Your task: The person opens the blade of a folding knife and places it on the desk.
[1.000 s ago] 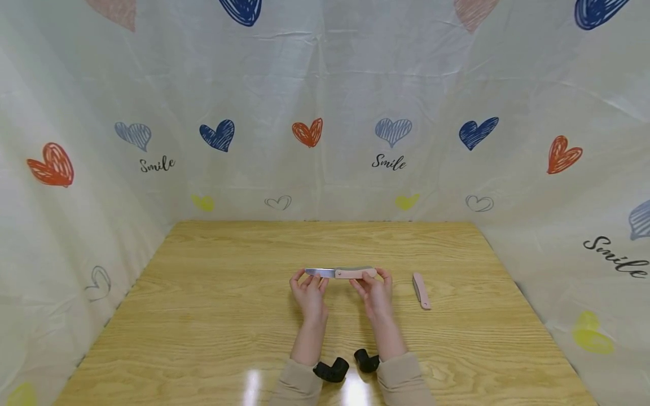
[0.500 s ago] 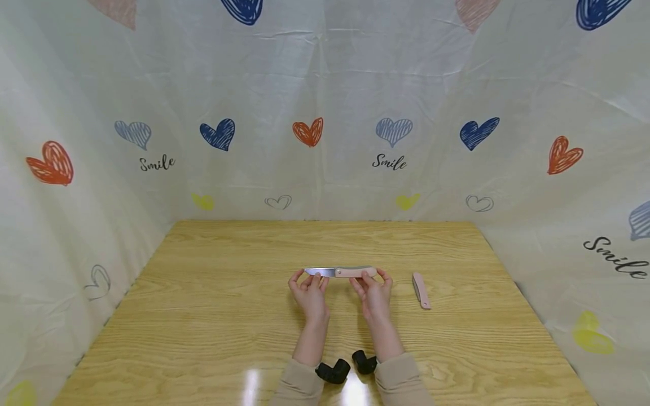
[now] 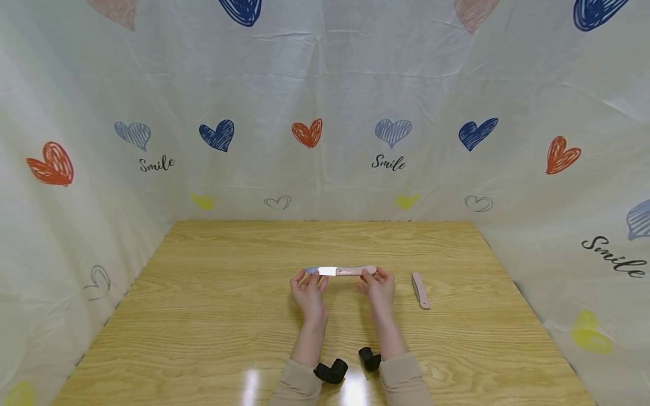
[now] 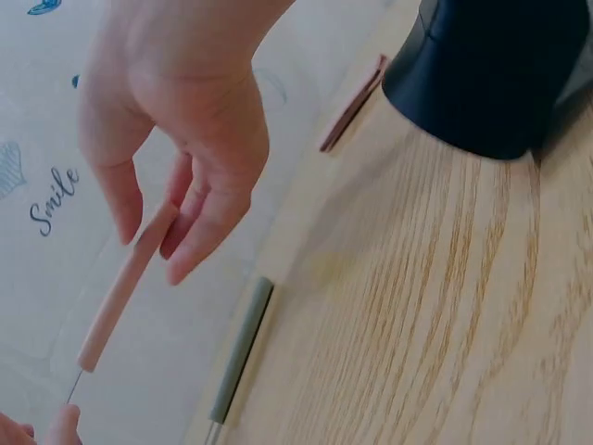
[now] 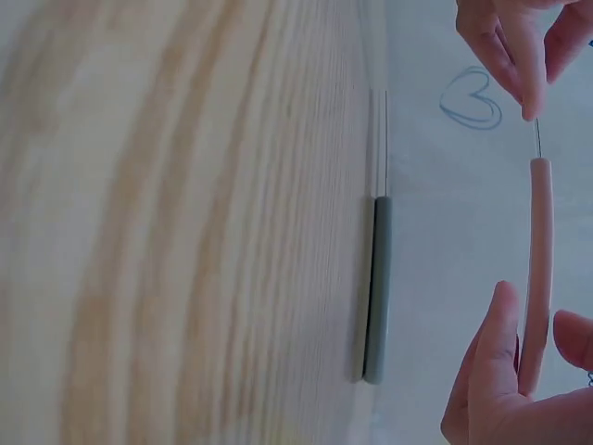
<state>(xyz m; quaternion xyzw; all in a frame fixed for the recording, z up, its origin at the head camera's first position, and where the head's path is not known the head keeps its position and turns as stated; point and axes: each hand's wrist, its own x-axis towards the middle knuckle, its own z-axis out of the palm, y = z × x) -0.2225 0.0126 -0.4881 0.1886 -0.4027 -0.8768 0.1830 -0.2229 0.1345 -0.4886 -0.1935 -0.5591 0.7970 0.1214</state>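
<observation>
A folding knife [image 3: 350, 272] with a pink handle is held level above the table, its blade out to the left. My left hand [image 3: 310, 296] pinches the blade near its tip. At the other end, my right hand [image 3: 380, 290] grips the butt of the handle between thumb and fingers. In the right wrist view the pink handle [image 5: 539, 250] is seen edge-on, with a thin line of blade running up to the left fingertips. Behind it lies a grey-green-handled knife [image 5: 378, 287], blade out, on the table; the held knife mostly hides it in the head view.
A second pink folding knife [image 3: 420, 290], folded, lies to the right of my right hand. Black wrist cameras [image 3: 332, 371] are strapped at both cuffs. The wooden table [image 3: 228, 316] ends at a white curtain [image 3: 345, 186] printed with hearts.
The knife has tilted slightly, and its blade now shines bright white. My right hand has shifted a little to the right, its fingers regrouped at the handle's end. The left hand keeps its pinch.
</observation>
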